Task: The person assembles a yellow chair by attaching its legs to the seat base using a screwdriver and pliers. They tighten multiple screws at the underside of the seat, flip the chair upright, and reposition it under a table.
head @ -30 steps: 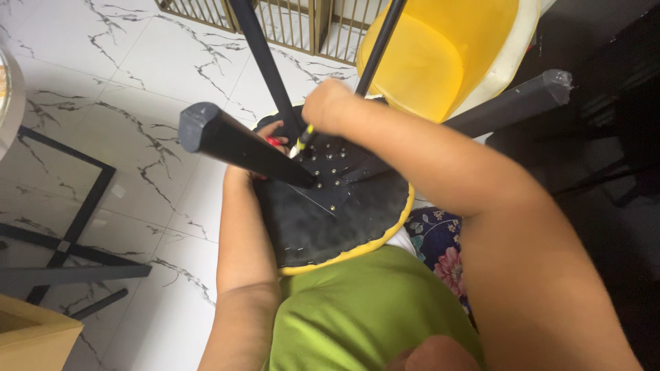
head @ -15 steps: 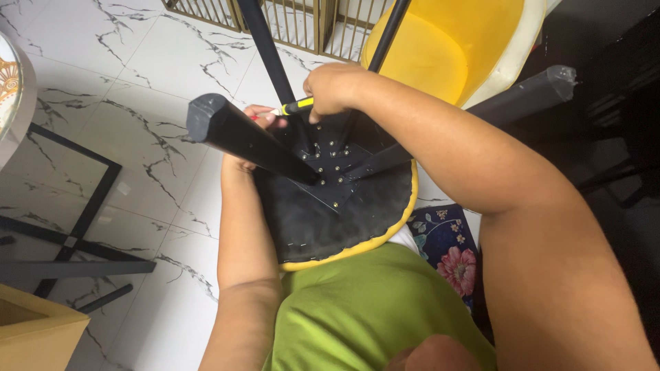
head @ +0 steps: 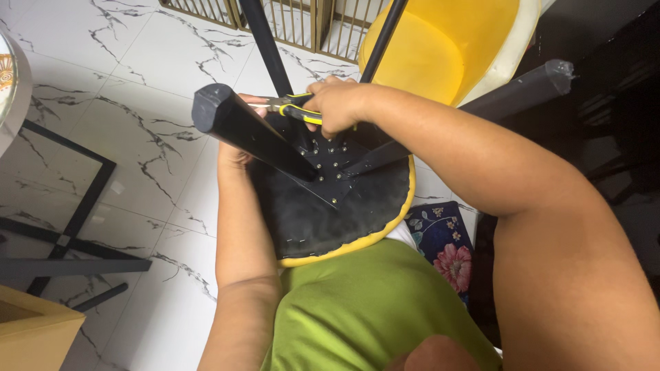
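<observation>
An upturned yellow stool [head: 385, 230] rests on my lap, its black underside [head: 323, 206] facing up and its black legs sticking out. My right hand [head: 340, 104] grips a yellow and black handled tool [head: 292, 106] held level above the screwed metal plate [head: 330, 161] where the legs meet. My left hand [head: 237, 148] is mostly hidden behind the nearest leg [head: 247, 130]; it reaches the far rim of the seat, and its fingers show by the tool's metal tip.
A second yellow seat [head: 440, 48] stands just beyond the stool. White marble floor tiles [head: 137, 62] spread to the left, with a black metal frame [head: 62, 227] and a wooden box corner [head: 31, 330]. A floral cloth [head: 447, 244] lies at right.
My right hand has lifted off the plate and turned the tool from pointing down to lying level, its tip toward my left fingers. The view has shifted slightly.
</observation>
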